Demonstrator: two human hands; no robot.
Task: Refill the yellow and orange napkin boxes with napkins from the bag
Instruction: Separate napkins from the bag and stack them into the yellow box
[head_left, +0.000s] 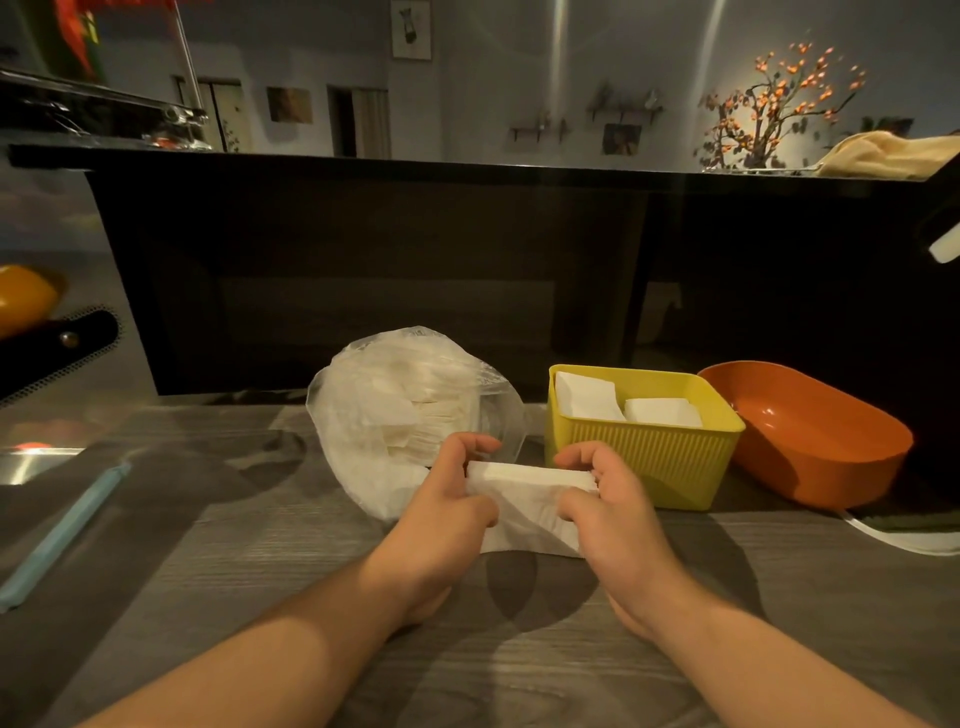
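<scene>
Both hands pinched a white stack of paper napkins (527, 491): left hand (447, 512), right hand (605, 512). Squaring its edges first would help; the ribbed yellow plastic box (644, 457) sat just beyond the right hand, half filled.

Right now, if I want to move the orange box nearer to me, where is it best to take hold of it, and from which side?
Probably grip the orange box by its near rim, coming from above and in front. It stands open and appears empty, so fingers can hook over the thin edge. Its left end lies close beside the yellow box, leaving little room there.
</scene>
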